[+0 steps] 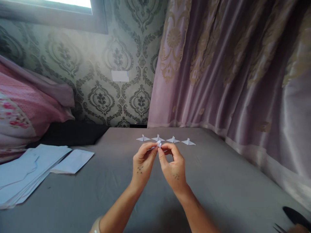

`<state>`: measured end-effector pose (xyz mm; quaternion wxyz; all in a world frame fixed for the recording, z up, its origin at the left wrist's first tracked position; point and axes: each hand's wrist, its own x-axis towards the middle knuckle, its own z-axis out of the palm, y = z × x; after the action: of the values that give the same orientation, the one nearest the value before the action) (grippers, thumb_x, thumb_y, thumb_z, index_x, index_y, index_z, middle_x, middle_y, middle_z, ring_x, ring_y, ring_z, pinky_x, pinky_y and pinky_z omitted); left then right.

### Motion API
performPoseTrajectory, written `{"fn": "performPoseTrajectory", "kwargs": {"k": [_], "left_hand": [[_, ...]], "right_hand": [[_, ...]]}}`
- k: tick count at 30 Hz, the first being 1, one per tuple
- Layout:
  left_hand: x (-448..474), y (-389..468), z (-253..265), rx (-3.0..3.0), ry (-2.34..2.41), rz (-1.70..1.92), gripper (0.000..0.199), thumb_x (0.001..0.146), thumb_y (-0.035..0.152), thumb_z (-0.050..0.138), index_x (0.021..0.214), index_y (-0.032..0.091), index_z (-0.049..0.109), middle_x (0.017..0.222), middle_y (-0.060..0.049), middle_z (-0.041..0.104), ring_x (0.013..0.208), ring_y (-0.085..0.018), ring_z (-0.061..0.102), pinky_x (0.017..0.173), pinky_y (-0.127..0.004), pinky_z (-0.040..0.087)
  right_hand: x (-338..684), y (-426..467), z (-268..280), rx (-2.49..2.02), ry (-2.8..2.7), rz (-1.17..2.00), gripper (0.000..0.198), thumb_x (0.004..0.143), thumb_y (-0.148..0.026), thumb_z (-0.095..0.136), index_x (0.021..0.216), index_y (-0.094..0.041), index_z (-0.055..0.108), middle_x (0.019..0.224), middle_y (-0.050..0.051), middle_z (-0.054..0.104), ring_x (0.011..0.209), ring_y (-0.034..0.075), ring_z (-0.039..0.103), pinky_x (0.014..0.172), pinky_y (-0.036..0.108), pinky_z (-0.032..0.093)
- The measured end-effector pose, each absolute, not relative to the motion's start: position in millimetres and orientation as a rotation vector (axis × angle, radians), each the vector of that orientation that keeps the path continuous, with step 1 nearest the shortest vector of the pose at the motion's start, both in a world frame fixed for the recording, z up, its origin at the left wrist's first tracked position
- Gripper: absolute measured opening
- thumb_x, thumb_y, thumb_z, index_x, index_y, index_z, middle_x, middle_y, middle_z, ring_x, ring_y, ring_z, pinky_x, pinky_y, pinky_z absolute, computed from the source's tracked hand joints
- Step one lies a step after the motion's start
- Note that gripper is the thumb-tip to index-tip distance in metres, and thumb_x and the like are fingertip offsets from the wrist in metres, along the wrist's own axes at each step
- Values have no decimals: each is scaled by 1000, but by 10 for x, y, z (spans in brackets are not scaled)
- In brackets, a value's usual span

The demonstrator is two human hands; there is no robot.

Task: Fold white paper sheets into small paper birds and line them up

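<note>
Between my fingertips is a small white folded paper piece (159, 144), mostly covered by the fingers. My left hand (143, 161) pinches it from the left with thumb and forefinger. From the other side my right hand (173, 161) pinches it the same way, and the two thumbs nearly meet. Just beyond the hands, several white folded paper figures stand in a row, with pointed wings spread flat and a raised middle; one figure (188, 141) is at the right end, another (143, 138) at the left end.
A stack of white paper sheets (21, 174) lies on the grey surface (109, 194) at left, beside a smaller white paper (75, 161). Behind them is a black cloth (73, 132). A purple curtain (206, 81) hangs along the right. A dark object (293, 215) sits at the lower right.
</note>
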<state>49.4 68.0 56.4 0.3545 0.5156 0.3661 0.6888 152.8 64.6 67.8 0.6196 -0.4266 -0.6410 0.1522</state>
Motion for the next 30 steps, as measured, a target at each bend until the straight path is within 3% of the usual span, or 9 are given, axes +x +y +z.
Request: {"fn": "performPoseTrajectory", "kwargs": {"k": [19,30], "left_hand": [[451,693,553,1310,854,1757,4,77,21,71,81,23,70,87,-1,63,84,-15,59,77,-26,50],[440,711,511,1304,792,1698,7,76,19,72,80,23,71,87,0,61,84,-13,57,76,-22,47]], "right_hand": [[1659,653,762,-990,-1547,525,9,86,-23,55,91,-22,62,84,2,69,74,16,66,72,29,55],[1737,616,882,-965,-1717,279,11,84,-14,53,80,-22,60,74,0,60,65,13,57,66,27,50]]}}
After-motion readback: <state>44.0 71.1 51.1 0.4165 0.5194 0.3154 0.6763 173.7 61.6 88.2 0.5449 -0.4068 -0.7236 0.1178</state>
